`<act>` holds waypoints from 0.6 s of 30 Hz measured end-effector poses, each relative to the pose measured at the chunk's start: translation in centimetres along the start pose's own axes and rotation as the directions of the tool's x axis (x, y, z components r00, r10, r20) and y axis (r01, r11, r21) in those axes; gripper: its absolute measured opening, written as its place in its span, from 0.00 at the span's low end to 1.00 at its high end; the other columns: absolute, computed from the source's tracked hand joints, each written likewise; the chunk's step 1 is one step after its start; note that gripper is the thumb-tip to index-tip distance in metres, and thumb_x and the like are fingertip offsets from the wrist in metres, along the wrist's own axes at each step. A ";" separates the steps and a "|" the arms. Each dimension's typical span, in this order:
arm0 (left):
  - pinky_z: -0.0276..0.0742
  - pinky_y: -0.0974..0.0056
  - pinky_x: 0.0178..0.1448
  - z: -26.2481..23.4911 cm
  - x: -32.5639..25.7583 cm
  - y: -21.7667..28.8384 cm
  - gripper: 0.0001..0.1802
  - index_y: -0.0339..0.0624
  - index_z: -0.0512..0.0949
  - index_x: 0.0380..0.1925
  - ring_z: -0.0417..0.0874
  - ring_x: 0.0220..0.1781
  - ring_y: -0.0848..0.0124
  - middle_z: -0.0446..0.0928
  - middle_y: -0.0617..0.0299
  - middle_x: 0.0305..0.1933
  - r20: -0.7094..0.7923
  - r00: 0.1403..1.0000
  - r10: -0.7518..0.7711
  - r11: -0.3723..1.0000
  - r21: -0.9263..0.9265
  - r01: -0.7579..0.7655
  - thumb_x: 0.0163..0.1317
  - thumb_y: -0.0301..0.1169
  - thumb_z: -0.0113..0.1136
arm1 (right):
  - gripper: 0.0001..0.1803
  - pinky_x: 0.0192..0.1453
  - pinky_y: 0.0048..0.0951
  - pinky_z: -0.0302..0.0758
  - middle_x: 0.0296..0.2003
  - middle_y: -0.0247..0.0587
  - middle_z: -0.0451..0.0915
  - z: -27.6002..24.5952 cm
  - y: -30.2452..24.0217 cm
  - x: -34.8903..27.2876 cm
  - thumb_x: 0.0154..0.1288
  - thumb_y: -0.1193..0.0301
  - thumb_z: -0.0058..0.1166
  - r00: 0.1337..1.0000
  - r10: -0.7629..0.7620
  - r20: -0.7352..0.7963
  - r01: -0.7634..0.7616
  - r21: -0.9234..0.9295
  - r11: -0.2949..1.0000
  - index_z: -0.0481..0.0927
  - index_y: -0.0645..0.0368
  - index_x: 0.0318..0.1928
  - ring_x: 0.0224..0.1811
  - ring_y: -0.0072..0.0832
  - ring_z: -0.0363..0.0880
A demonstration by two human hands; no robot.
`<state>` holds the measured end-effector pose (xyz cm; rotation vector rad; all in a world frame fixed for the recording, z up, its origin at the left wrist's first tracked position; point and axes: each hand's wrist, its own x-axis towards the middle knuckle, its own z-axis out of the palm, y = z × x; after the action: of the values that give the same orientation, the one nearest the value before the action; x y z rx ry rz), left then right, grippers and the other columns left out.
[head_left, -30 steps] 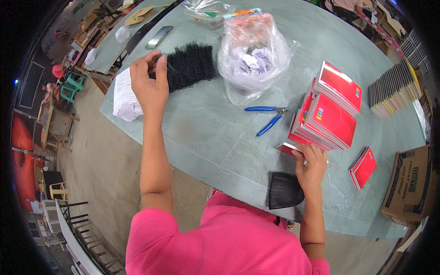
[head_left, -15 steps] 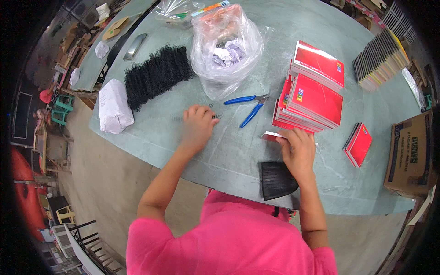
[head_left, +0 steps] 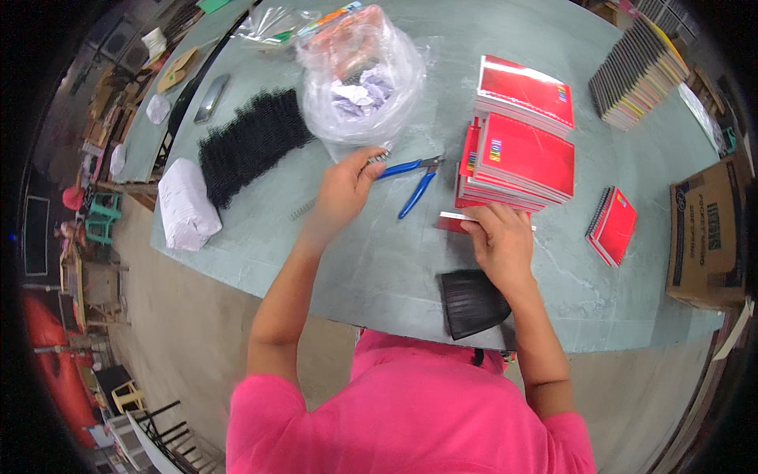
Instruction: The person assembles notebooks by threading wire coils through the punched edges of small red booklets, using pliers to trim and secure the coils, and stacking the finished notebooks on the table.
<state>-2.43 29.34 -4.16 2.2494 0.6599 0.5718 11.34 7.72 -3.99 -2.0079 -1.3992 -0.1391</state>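
Observation:
My left hand [head_left: 344, 189] is raised a little over the table, its thumb and fingers pinched on a short dark wire coil [head_left: 380, 156]. Beneath its wrist another thin coil [head_left: 302, 210] lies on the tabletop. My right hand [head_left: 504, 243] grips a small red notebook [head_left: 452, 223], seen nearly edge-on with its pale page edge upward. Between the hands lie blue-handled cutting pliers [head_left: 416, 189], jaws toward the notebooks. Stacked red notebooks [head_left: 527, 158] stand just beyond my right hand. A black ribbed pad [head_left: 474, 302] sits by its wrist.
Black wire coils [head_left: 257, 142] form a heap at left, beside a white paper-wrapped bundle [head_left: 188, 204]. A clear plastic bag [head_left: 363, 118] holds crumpled paper. At right are a small pair of red notebooks [head_left: 613, 225], a cardboard box [head_left: 707, 237] and a tall notebook stack [head_left: 636, 75].
My left hand has gone from the tabletop up and toward the pliers, now pinching a wire coil. My right hand still grips the notebook. The whole view has shifted slightly.

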 end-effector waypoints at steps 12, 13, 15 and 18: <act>0.78 0.68 0.46 2.6 -1.3 2.2 0.17 0.40 0.72 0.33 0.77 0.42 0.73 0.74 0.63 0.37 0.355 0.935 0.015 0.491 -0.817 0.303 0.45 0.14 0.67 | 0.06 0.38 0.36 0.64 0.27 0.36 0.76 0.3 0.3 0.0 0.54 0.69 0.56 0.999 0.036 0.016 -0.035 -0.018 0.999 0.77 0.54 0.34 0.33 0.34 0.75; 0.78 0.68 0.46 2.6 -1.4 2.2 0.17 0.40 0.72 0.32 0.77 0.42 0.73 0.73 0.63 0.37 0.335 0.942 0.023 0.489 -0.825 0.282 0.44 0.13 0.67 | 0.06 0.38 0.36 0.64 0.26 0.36 0.76 0.3 0.2 0.0 0.54 0.69 0.56 0.999 0.034 0.010 -0.034 -0.016 0.999 0.76 0.54 0.34 0.33 0.34 0.75; 0.78 0.68 0.47 2.7 -1.7 2.3 0.19 0.41 0.71 0.30 0.76 0.42 0.73 0.72 0.63 0.37 0.295 0.955 0.040 0.486 -0.841 0.240 0.42 0.11 0.67 | 0.06 0.37 0.35 0.64 0.26 0.36 0.76 0.3 0.2 0.0 0.54 0.70 0.56 0.999 0.032 0.006 -0.031 -0.014 0.999 0.76 0.54 0.34 0.33 0.33 0.75; 0.78 0.68 0.47 2.7 -2.0 2.4 0.19 0.41 0.70 0.28 0.75 0.41 0.73 0.71 0.63 0.37 0.296 0.954 0.054 0.489 -0.841 0.233 0.41 0.11 0.67 | 0.06 0.37 0.35 0.64 0.26 0.35 0.76 0.2 0.1 0.0 0.54 0.70 0.56 1.000 0.028 0.009 -0.028 -0.011 1.000 0.76 0.53 0.34 0.32 0.33 0.75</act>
<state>-1.73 25.34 -4.56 1.2499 0.2175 0.3743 11.34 7.82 -4.23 -2.0382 -1.3783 -0.1262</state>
